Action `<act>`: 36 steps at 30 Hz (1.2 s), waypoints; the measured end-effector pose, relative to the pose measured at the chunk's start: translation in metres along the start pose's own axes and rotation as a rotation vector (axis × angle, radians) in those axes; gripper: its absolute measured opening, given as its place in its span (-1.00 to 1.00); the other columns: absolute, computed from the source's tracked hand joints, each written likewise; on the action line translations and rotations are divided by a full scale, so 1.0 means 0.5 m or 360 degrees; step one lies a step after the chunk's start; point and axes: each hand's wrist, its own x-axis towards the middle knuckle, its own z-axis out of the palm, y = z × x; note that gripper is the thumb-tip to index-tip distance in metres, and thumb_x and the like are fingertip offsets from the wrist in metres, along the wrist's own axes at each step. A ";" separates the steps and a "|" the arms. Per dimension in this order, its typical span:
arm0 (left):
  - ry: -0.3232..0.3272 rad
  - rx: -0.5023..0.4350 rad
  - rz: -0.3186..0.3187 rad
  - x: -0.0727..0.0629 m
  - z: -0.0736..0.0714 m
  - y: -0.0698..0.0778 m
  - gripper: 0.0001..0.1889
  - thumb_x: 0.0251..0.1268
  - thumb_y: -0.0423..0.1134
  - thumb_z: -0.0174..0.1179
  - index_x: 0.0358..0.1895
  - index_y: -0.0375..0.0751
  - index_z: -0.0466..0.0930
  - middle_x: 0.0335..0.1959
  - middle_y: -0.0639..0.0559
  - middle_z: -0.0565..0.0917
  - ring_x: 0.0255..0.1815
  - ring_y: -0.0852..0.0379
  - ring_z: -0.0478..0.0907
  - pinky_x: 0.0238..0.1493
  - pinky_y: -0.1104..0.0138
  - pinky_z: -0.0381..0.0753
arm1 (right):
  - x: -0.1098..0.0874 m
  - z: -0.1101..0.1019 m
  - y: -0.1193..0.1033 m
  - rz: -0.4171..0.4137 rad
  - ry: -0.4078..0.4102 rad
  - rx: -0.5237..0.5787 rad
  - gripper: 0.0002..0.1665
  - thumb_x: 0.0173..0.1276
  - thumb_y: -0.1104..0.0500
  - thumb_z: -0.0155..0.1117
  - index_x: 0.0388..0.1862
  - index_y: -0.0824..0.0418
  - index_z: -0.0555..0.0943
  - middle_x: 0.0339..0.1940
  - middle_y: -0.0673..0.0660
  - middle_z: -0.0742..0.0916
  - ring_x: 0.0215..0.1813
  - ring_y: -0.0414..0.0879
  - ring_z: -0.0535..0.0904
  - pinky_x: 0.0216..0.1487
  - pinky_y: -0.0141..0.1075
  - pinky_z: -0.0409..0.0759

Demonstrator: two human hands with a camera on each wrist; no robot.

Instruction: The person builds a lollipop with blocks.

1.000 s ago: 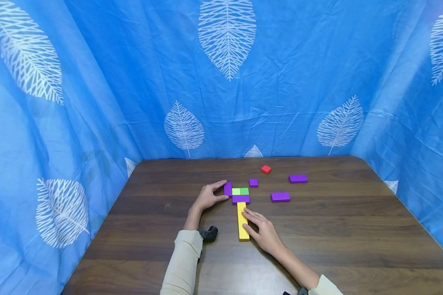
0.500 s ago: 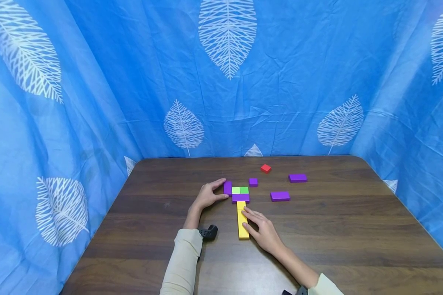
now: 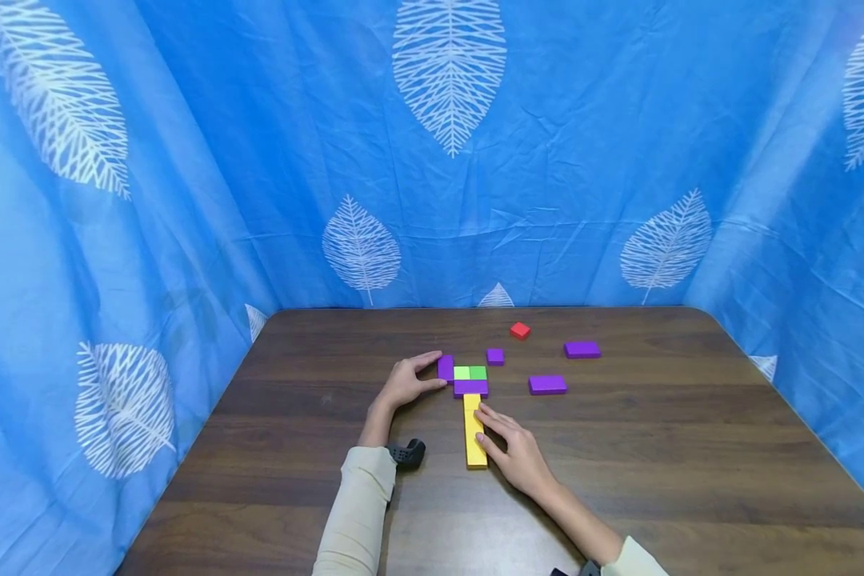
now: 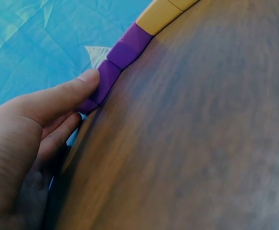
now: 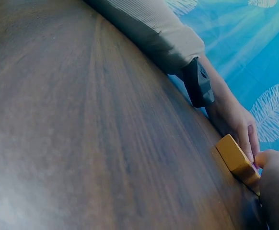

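My left hand (image 3: 406, 382) pinches a purple rectangular block (image 3: 445, 368) by its near and far ends, thumb at the near one. That block stands lengthwise against a light green square block (image 3: 462, 373), with a green square block (image 3: 478, 373) beside it. Under the green pair lies a crosswise purple block (image 3: 470, 388). From its middle a small yellow block (image 3: 471, 402) and a long yellow block (image 3: 475, 450) run toward me in a column. My right hand (image 3: 520, 460) rests its fingertips and thumb along the right side of the yellow column, fingers loosely extended.
A small purple block (image 3: 495, 357) and a red block (image 3: 520, 330) lie behind the arrangement. Two purple blocks (image 3: 547, 385) sit to the right on the wooden table (image 3: 691, 448). A blue leaf-patterned curtain (image 3: 547, 160) surrounds the table's back and sides.
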 end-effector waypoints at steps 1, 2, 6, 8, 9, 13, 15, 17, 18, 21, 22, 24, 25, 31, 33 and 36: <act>-0.0004 0.0003 -0.0001 0.000 0.000 0.001 -0.35 0.09 -0.01 0.31 0.26 -0.17 0.40 0.26 0.00 0.42 0.30 0.05 0.28 0.29 0.16 0.23 | 0.000 0.000 0.000 0.0002 0.0004 0.0003 -0.57 0.26 0.14 0.27 0.12 0.23 0.56 0.19 0.12 0.55 0.18 0.02 0.47 0.13 -0.04 0.44; -0.0005 0.0002 -0.0001 0.000 0.001 0.001 -0.35 0.09 -0.02 0.31 0.26 -0.17 0.40 0.26 -0.01 0.42 0.31 0.05 0.27 0.29 0.16 0.23 | -0.001 -0.001 0.000 0.0001 0.0005 0.0002 -0.56 0.26 0.15 0.27 0.11 0.23 0.56 0.18 0.12 0.56 0.18 0.02 0.47 0.13 -0.04 0.44; 0.0000 0.0001 -0.0012 -0.001 0.000 0.002 -0.36 0.09 -0.03 0.32 0.26 -0.15 0.41 0.25 0.00 0.42 0.30 0.05 0.28 0.30 0.17 0.22 | -0.001 0.000 0.000 -0.0010 -0.0008 -0.0018 -0.55 0.25 0.15 0.28 0.12 0.23 0.56 0.18 0.13 0.56 0.17 0.02 0.47 0.13 -0.04 0.43; -0.0002 0.0000 -0.0015 0.000 -0.001 0.001 -0.36 0.09 -0.03 0.32 0.26 -0.15 0.41 0.25 0.00 0.42 0.30 0.06 0.27 0.30 0.18 0.22 | 0.001 0.000 -0.001 -0.0010 -0.0014 -0.0018 -0.55 0.25 0.15 0.28 0.12 0.23 0.56 0.18 0.13 0.56 0.18 0.02 0.47 0.14 -0.05 0.43; -0.0005 -0.0002 -0.0022 0.000 -0.001 0.001 -0.36 0.09 -0.02 0.32 0.26 -0.15 0.41 0.25 0.01 0.42 0.31 0.07 0.27 0.30 0.18 0.22 | 0.001 0.000 -0.001 -0.0005 -0.0015 -0.0013 -0.55 0.25 0.15 0.28 0.12 0.23 0.56 0.18 0.13 0.56 0.18 0.02 0.47 0.14 -0.04 0.43; -0.0015 -0.0006 -0.0044 0.000 -0.001 -0.002 -0.35 0.09 0.01 0.31 0.27 -0.12 0.40 0.26 0.03 0.41 0.31 0.08 0.26 0.30 0.18 0.22 | 0.004 0.000 -0.002 0.0005 0.0009 0.0015 -0.56 0.24 0.17 0.29 0.10 0.23 0.57 0.17 0.14 0.56 0.17 0.03 0.47 0.14 -0.04 0.43; -0.0015 -0.0001 -0.0045 0.000 0.000 -0.003 -0.35 0.09 0.01 0.30 0.27 -0.11 0.40 0.26 0.03 0.41 0.31 0.07 0.26 0.29 0.17 0.23 | 0.006 -0.002 -0.003 0.0017 0.0033 0.0034 -0.57 0.23 0.18 0.30 0.09 0.24 0.58 0.16 0.15 0.57 0.16 0.05 0.48 0.13 -0.04 0.43; -0.0014 -0.0001 -0.0037 0.000 0.000 -0.002 -0.35 0.09 0.02 0.30 0.27 -0.11 0.40 0.26 0.02 0.41 0.31 0.06 0.27 0.29 0.16 0.23 | 0.011 -0.006 -0.003 0.0018 0.0056 0.0047 -0.58 0.22 0.19 0.30 0.08 0.25 0.58 0.16 0.17 0.57 0.15 0.07 0.49 0.13 -0.03 0.43; -0.0013 -0.0004 -0.0031 0.000 0.001 -0.002 -0.35 0.09 0.01 0.30 0.27 -0.11 0.40 0.26 0.01 0.42 0.31 0.05 0.27 0.29 0.15 0.23 | 0.014 -0.009 -0.002 0.0014 0.0069 0.0058 -0.58 0.22 0.19 0.31 0.07 0.26 0.58 0.15 0.19 0.57 0.15 0.09 0.49 0.12 -0.02 0.43; -0.0013 0.0000 -0.0018 0.000 0.003 -0.002 -0.36 0.10 0.01 0.30 0.27 -0.12 0.40 0.26 0.00 0.42 0.31 0.04 0.27 0.29 0.14 0.24 | 0.031 -0.019 0.005 -0.0002 0.0113 0.0053 -0.61 0.22 0.20 0.30 0.04 0.27 0.60 0.10 0.21 0.60 0.11 0.11 0.52 0.11 -0.01 0.44; -0.0017 0.0003 -0.0019 0.000 0.004 -0.002 -0.36 0.10 0.01 0.30 0.27 -0.12 0.40 0.26 0.00 0.42 0.31 0.04 0.27 0.29 0.14 0.24 | 0.039 -0.024 0.010 -0.0016 0.0131 0.0044 -0.62 0.22 0.21 0.30 0.03 0.28 0.60 0.07 0.21 0.62 0.10 0.11 0.53 0.10 -0.01 0.45; -0.0025 0.0014 -0.0022 -0.001 0.006 -0.003 -0.36 0.10 0.01 0.30 0.27 -0.10 0.40 0.26 0.02 0.42 0.31 0.05 0.27 0.29 0.14 0.24 | 0.058 -0.034 0.021 -0.0036 0.0173 0.0028 -0.64 0.20 0.23 0.31 -0.01 0.29 0.62 0.01 0.21 0.65 0.06 0.10 0.55 0.07 -0.02 0.47; -0.0029 0.0022 -0.0023 -0.001 0.007 -0.004 -0.36 0.10 0.01 0.30 0.28 -0.10 0.39 0.26 0.02 0.42 0.31 0.06 0.27 0.29 0.14 0.24 | 0.069 -0.040 0.027 -0.0037 0.0191 0.0018 -0.65 0.19 0.24 0.32 -0.02 0.29 0.63 -0.02 0.19 0.67 0.05 0.09 0.57 0.06 -0.03 0.48; -0.0019 0.0011 -0.0020 -0.001 0.007 -0.006 -0.36 0.10 -0.02 0.31 0.27 -0.12 0.40 0.26 0.01 0.42 0.31 0.05 0.27 0.29 0.13 0.23 | 0.142 -0.068 0.075 0.0032 0.0223 -0.0038 -0.66 0.18 0.25 0.34 -0.04 0.28 0.64 -0.06 0.20 0.69 0.03 0.11 0.57 0.02 -0.02 0.52; -0.0013 0.0004 -0.0024 0.000 0.005 -0.005 -0.37 0.09 -0.02 0.31 0.27 -0.11 0.40 0.26 0.01 0.42 0.31 0.06 0.26 0.29 0.14 0.23 | 0.166 -0.072 0.094 0.0078 0.0199 -0.0061 -0.64 0.18 0.23 0.34 -0.03 0.28 0.63 -0.06 0.21 0.69 -0.04 0.11 0.60 0.00 -0.01 0.53; -0.0010 -0.0005 -0.0025 0.001 0.004 -0.004 -0.36 0.10 -0.02 0.31 0.27 -0.11 0.40 0.26 0.01 0.41 0.32 0.06 0.26 0.29 0.14 0.23 | 0.197 -0.074 0.120 0.0142 0.0144 -0.0098 -0.62 0.19 0.20 0.34 0.00 0.29 0.62 -0.07 0.24 0.68 -0.19 0.11 0.62 -0.07 -0.01 0.55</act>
